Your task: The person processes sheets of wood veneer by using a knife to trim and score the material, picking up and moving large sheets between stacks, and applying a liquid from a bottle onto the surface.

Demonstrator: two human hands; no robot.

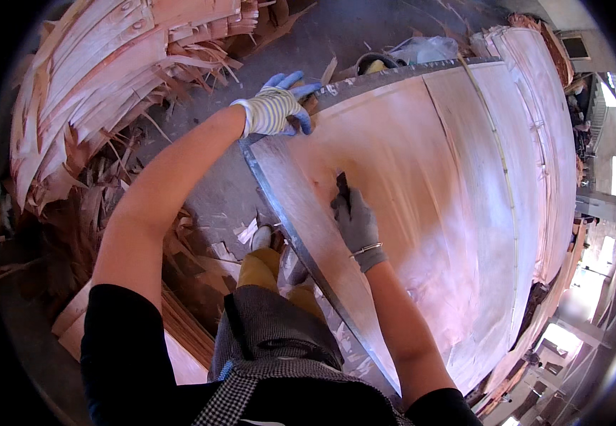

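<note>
A broad sheet of pinkish wood veneer (400, 142) lies over a worktable, its surface slightly wavy. My left hand (272, 106), in a striped glove with blue fingertips, is at the table's far left corner. Its fingers are spread around a small brown piece (311, 105) at the edge; whether they grip it is unclear. My right hand (359, 226), in a grey glove with a bracelet at the wrist, rests low over the sheet near its left part. It is closed on a dark, narrow knife-like tool (342, 184) pointing away from me; its tip is hard to make out.
A tall stack of veneer sheets (109, 78) with ragged edges stands at the far left, with torn strips (102, 177) below it. Beyond the table are a dark bucket (377, 62) and a clear plastic bag (425, 50). A thin strip (496, 135) crosses the sheets. More veneer (535, 92) lies right.
</note>
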